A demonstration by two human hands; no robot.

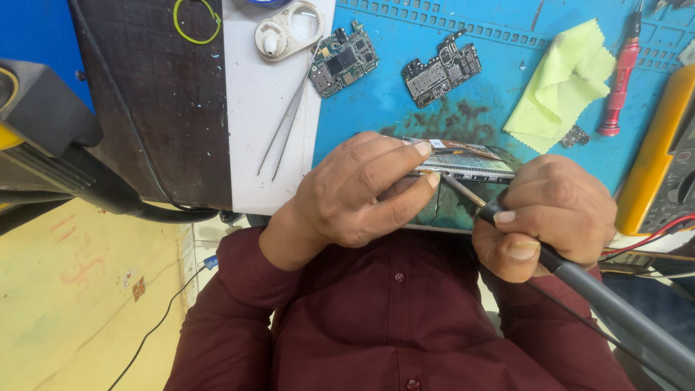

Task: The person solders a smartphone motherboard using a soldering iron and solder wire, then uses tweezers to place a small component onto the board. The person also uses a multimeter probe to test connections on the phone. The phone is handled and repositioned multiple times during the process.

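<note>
Phone frame (463, 163) – opened, thin, held tilted at near edge of blue work mat (376, 101), just above maroon shirt. Left hand (355, 192) pinches its end between thumb and fingers. Right hand (546, 213) clenched around grey soldering iron (579, 282), metal tip touching frame's underside. Two bare circuit boards (441, 71), tweezers (289, 116), yellow cloth (565, 87), red screwdriver (621, 80) lie beyond – well apart from hands.

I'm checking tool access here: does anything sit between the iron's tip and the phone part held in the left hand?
Nothing visible does. The soldering iron in the right hand points its tip straight at the phone part, which the left hand pinches from the other side.
</note>
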